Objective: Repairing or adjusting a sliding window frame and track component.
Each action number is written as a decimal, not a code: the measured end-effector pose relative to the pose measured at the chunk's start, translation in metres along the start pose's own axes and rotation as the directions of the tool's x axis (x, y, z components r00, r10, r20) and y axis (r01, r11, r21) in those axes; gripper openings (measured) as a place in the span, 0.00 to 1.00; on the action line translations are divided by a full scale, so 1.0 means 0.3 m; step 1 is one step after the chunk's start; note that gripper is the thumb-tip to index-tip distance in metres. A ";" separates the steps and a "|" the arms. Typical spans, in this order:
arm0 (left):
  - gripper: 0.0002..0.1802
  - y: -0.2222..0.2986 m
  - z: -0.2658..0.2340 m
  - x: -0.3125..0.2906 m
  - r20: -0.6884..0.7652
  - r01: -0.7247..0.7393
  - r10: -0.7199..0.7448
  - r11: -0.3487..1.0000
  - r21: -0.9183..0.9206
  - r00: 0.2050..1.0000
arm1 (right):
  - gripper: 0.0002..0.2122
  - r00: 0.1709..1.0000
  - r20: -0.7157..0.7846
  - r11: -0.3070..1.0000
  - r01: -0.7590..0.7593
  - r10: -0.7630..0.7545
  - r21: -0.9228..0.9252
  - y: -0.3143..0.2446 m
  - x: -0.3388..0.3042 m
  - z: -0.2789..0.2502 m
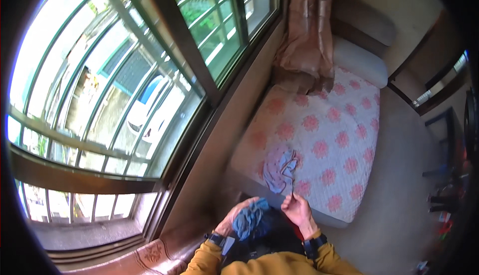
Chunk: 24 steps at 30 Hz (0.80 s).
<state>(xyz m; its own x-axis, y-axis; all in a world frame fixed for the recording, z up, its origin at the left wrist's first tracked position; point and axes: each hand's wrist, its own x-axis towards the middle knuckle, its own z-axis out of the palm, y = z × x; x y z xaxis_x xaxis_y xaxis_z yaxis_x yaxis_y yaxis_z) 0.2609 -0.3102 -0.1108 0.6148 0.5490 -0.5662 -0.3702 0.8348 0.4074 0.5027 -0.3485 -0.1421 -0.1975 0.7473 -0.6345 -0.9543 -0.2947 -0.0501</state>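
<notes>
A crumpled blue cloth is bunched in my left hand, whose fingers are closed around its left side. My right hand pinches a thin dark strip that points up toward a crumpled lilac cloth with dark-edged folds. Whether the strip joins that cloth, I cannot tell. The lilac cloth lies on the near end of the bed, just beyond both hands. A dark wristband shows on each wrist.
On the left a barred window stands above its sill. A brown curtain hangs over the bed's far left corner. Grey floor runs along the bed's right side, with dark furniture at the far right.
</notes>
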 end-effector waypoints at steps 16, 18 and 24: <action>0.23 -0.128 0.104 0.138 0.176 0.020 0.013 0.982 -0.189 0.984 | 0.07 0.941 0.269 0.974 0.223 -0.203 -0.044 -0.012 -0.110 -0.040; 0.25 -0.123 0.130 0.065 0.116 -0.109 0.114 0.993 -0.049 0.987 | 0.08 0.925 0.327 0.961 0.247 -0.197 -0.121 -0.006 -0.094 -0.044; 0.24 -0.175 0.021 -0.105 -0.024 -0.344 0.346 0.936 0.070 0.938 | 0.09 0.918 0.340 0.958 -0.116 0.205 -0.262 0.063 0.086 -0.007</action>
<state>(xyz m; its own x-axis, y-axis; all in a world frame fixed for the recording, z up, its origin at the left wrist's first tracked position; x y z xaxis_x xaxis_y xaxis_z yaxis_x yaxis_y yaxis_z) 0.2654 -0.3715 -0.1098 0.4320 0.8049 -0.4069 -0.5090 0.5901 0.6267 0.4799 -0.3362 -0.1611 -0.4528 0.8280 -0.3308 -0.8322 -0.5256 -0.1764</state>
